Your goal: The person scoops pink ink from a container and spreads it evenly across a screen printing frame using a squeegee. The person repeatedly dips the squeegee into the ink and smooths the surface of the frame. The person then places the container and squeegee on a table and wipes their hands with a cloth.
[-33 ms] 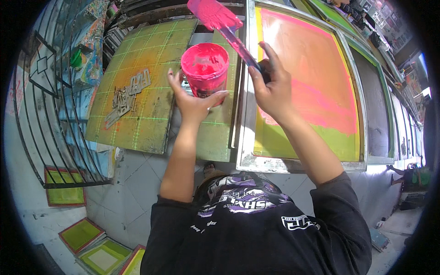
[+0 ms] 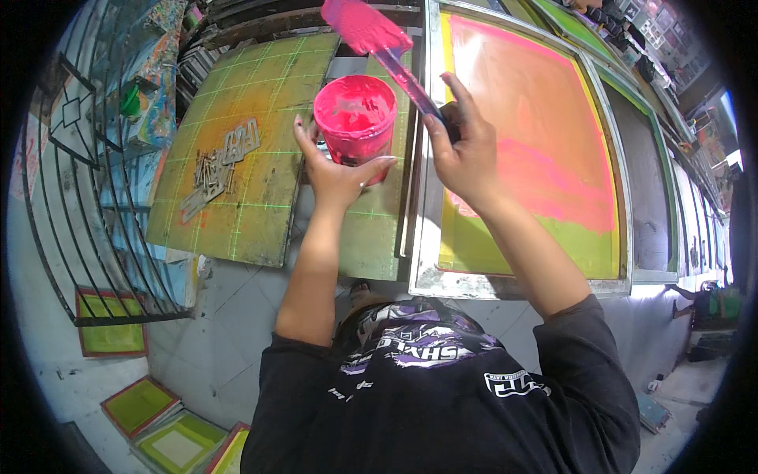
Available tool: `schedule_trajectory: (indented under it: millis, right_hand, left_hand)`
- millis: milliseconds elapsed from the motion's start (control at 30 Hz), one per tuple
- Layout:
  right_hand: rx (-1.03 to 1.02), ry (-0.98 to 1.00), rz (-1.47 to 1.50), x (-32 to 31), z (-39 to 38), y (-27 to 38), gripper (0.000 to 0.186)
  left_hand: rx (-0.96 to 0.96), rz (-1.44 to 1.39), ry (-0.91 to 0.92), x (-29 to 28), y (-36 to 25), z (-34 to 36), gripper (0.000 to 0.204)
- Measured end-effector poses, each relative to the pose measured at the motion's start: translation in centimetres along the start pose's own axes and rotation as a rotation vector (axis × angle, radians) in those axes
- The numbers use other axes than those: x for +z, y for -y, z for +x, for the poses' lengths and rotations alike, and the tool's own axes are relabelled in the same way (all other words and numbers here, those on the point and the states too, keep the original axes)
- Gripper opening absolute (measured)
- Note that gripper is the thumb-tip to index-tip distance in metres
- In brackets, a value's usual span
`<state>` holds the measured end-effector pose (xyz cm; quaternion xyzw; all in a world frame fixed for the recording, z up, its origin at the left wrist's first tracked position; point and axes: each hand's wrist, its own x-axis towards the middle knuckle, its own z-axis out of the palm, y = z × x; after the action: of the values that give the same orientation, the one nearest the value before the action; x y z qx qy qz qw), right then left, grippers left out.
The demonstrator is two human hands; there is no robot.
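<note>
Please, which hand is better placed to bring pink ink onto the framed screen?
Probably the right hand: it holds the pink-coated spatula and appears over the left part of the framed screen. The left hand holds the pink tub, farther left.

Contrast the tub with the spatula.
The tub is round and deep; the spatula is long, with a flat blade. The left hand cups the tub, while the right hand grips the spatula by its handle. Both are smeared with bright pink.
</note>
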<state>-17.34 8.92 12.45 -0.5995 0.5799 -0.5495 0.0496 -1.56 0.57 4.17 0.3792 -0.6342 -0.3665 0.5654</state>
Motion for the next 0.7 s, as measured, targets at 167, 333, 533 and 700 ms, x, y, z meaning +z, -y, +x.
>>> schedule_trajectory:
  millis: [167,333,533,700]
  right_hand:
    - [-0.073,-0.020,-0.019,2.2,0.4,-1.1,0.050]
    - [-0.144,0.012,-0.111,2.4,0.6,-1.2,0.055]
    - [-0.206,0.090,-0.195,1.3,0.3,-0.7,0.059]
    - [-0.250,0.122,-0.263,0.5,-0.6,-0.7,0.059]
  left_hand:
    - [0.005,-0.020,0.049,1.1,0.8,1.4,0.131]
    - [-0.002,-0.042,0.060,1.2,0.5,1.9,0.126]
    - [0.055,0.012,0.081,1.1,1.6,2.3,0.124]
    - [0.013,0.025,0.119,0.9,1.1,2.3,0.124]
